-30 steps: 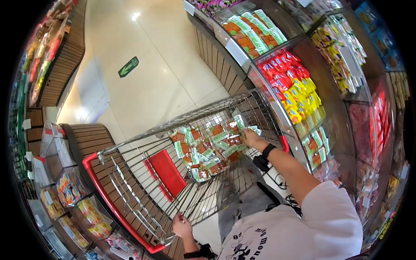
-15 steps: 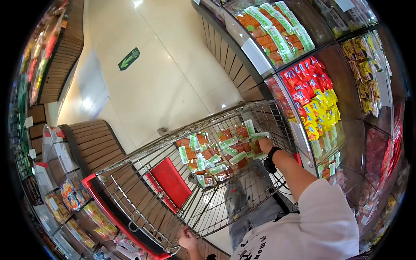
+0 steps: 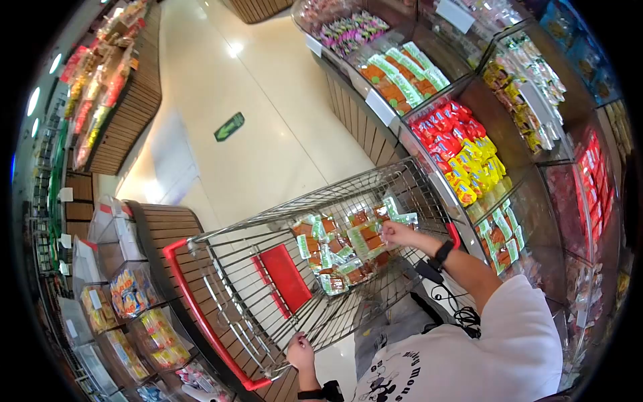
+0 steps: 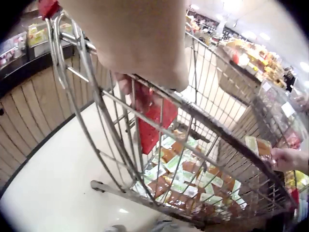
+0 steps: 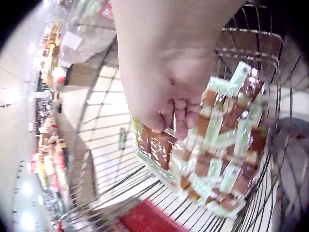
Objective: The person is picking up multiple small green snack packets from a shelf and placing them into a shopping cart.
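Right hand (image 3: pixel 400 234) has shifted, gripping a packet (image 4: pixel 260 146) apparently above others (image 3: pixel 328 256).

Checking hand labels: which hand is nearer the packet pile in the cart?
Right. Right hand holds a packet above the pile; left hand is farther off, near the cart's handle.

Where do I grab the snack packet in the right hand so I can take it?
Try pinching the packet by its free end, coming from the side where the red panel is. The right hand holds it near the other end, and the free end sticks out uncovered, so that's probably easiest.
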{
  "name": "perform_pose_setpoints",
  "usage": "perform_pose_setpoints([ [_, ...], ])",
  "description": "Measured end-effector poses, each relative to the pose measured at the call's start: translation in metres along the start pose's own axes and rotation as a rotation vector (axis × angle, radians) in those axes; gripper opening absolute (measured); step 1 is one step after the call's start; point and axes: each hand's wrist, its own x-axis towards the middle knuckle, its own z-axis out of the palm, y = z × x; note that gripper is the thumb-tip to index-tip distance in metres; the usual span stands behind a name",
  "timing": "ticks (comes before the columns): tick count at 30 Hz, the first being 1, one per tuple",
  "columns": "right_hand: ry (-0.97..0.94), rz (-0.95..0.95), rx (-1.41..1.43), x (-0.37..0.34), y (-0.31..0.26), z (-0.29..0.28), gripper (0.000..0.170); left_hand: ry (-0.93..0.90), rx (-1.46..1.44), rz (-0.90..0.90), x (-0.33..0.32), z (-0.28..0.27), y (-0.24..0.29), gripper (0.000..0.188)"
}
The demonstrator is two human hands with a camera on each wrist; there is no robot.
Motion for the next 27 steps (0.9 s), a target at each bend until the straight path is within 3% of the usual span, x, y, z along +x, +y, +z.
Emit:
perform_pose_setpoints([
  [1,-0.049,0.012,0.165,-0.02,-0.024,0.018,0.009,-0.035,-0.041,-0.006,0.0,-0.002,-0.002,0.012],
  [2,-0.098,-0.09,0.276,-0.036,-0.037,0.038,0.009,-0.077,-0.256,0.113,0.001,-0.002,-0.007,0.016],
  [4,-0.161,-0.11,0.43,-0.081,-0.089,0.087,0.009,-0.288,-0.638,0.14,0.002,-0.017,0.004,0.026],
  [5,-0.282,-0.146,0.725,-0.101,-0.1,0.11,0.009,-0.305,-0.639,0.226,-0.003,-0.04,0.023,0.029],
  [7,-0.354,-0.195,0.823,-0.136,-0.121,0.158,0.008,-0.251,-0.884,0.398,-0.027,-0.087,0.054,0.028],
  [9,-0.37,-0.178,0.719,-0.18,-0.154,0.198,0.011,-0.177,-1.181,0.515,-0.06,-0.132,0.072,0.023],
  [12,-0.451,-0.327,0.353,-0.217,-0.159,0.245,0.021,-0.094,-1.064,0.405,-0.095,-0.167,0.05,0.014],
  [15,-0.457,-0.402,0.293,-0.255,-0.178,0.272,0.026,-0.063,-1.227,0.43,-0.131,-0.196,0.032,0.007],
  [16,-0.436,-0.441,0.435,-0.267,-0.184,0.282,0.024,-0.036,-1.264,0.451,-0.14,-0.199,0.028,0.007],
  [19,-0.48,-0.463,0.332,-0.287,-0.187,0.292,0.022,0.002,-1.246,0.501,-0.162,-0.208,0.017,0.006],
  [23,-0.356,-0.572,0.315,-0.301,-0.178,0.307,0.022,0.09,-1.408,0.53,-0.17,-0.205,0.009,0.014],
  [25,-0.055,-0.834,0.111,-0.316,-0.185,0.317,0.028,0.189,-1.444,0.569,-0.179,-0.209,0.012,0.018],
  [27,0.201,-1.129,-0.261,-0.326,-0.189,0.32,0.037,0.053,-1.407,0.722,-0.185,-0.208,0.006,0.026],
])
